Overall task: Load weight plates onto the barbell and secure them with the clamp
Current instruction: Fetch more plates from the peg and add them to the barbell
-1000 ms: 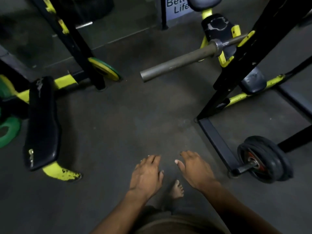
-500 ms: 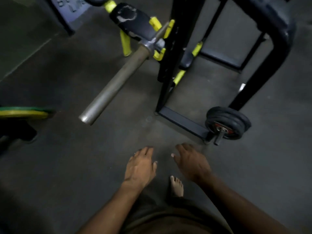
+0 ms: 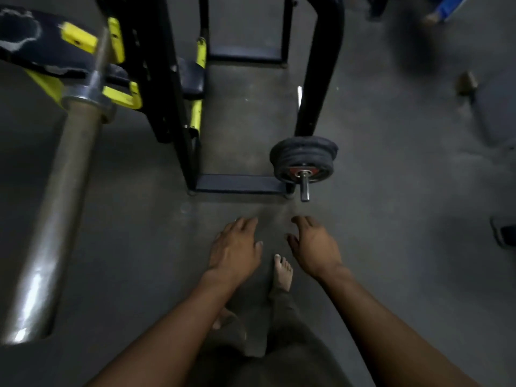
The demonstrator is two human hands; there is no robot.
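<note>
Black rubber-edged weight plates (image 3: 303,160) sit stacked on a low storage peg (image 3: 304,188) at the foot of the rack (image 3: 240,183), just ahead of your hands. Expect them to be heavy and rigid, so take the front one by its rim on both sides and slide it straight off. Your left hand (image 3: 234,248) and right hand (image 3: 314,247) hang palms down, fingers loosely spread, holding nothing, near the plates but not touching. The bare barbell sleeve (image 3: 55,208) juts out well apart on your left. No clamp is visible.

Both hands (image 3: 275,245) outstretched, palms down, fingers relaxed
</note>
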